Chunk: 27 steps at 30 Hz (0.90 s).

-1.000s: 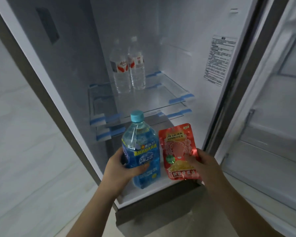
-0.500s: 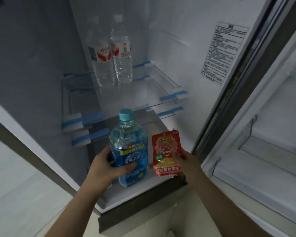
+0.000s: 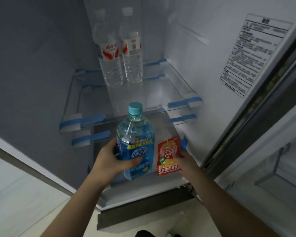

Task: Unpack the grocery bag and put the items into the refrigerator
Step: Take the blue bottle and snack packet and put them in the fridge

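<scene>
Seen from the head camera, the refrigerator stands open and both hands reach into its lower part. The left hand (image 3: 113,161) has fingers and thumb curled round the body of the blue drink bottle (image 3: 135,144), which is held upright above the bottom shelf (image 3: 143,187), its base low over the front part of that shelf; whether it touches cannot be told. The right hand (image 3: 186,161) pinches the right edge of the red snack packet (image 3: 168,156), which stands upright just beside the bottle, to its right. Higher up, two clear water bottles (image 3: 121,53) stand side by side at the back of the glass shelf (image 3: 161,93). An instruction sticker (image 3: 253,53) sits on the right inner wall, and the open door (image 3: 272,168) with its bins lies at the right.

The likely step is setting both items down. The risks are plain: the bottle is tall, and its cap sits close beneath the front edge of the glass shelf, so pushing it straight back could knock the cap. The packet is limp and held by one edge, so it may flop over once released, or slide against the bottle.
</scene>
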### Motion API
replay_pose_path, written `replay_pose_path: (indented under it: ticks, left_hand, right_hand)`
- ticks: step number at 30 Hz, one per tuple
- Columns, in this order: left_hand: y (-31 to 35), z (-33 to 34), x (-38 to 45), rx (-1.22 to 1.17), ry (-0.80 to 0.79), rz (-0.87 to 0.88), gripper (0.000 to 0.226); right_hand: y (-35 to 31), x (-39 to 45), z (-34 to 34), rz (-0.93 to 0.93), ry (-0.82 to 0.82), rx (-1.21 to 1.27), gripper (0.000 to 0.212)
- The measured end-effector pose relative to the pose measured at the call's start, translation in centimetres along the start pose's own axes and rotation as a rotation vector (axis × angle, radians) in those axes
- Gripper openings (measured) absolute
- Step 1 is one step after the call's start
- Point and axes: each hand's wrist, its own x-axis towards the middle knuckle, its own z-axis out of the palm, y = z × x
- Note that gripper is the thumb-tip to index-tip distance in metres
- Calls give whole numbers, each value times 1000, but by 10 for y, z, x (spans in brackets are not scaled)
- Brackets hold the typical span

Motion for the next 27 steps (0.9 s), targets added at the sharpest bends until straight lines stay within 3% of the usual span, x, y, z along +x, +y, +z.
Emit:
replay_pose_path:
  ticks: [6, 10, 14, 16, 18, 27]
  left_hand:
    - [-2, 7, 4, 30, 23, -25, 64]
    - [0, 9, 3, 17, 22, -15, 65]
    - [0, 6, 4, 0, 42, -5, 65]
    - [-1, 4, 4, -9, 50, -7, 66]
    - [-3, 2, 3, -16, 54, -6, 68]
    - [-6, -9, -5, -65, 59, -20, 67]
  right_hand:
    - [0, 36, 4, 91, 60, -134, 20]
    - [-15, 35, 10, -8, 122, -180, 30]
    - [-12, 31, 18, -279, 158, -685, 30]
    - [0, 27, 26, -515, 24, -1092, 48]
    - [11, 17, 36, -596, -77, -1373, 64]
    - [28, 27, 37, -532, 12, -1492, 80]
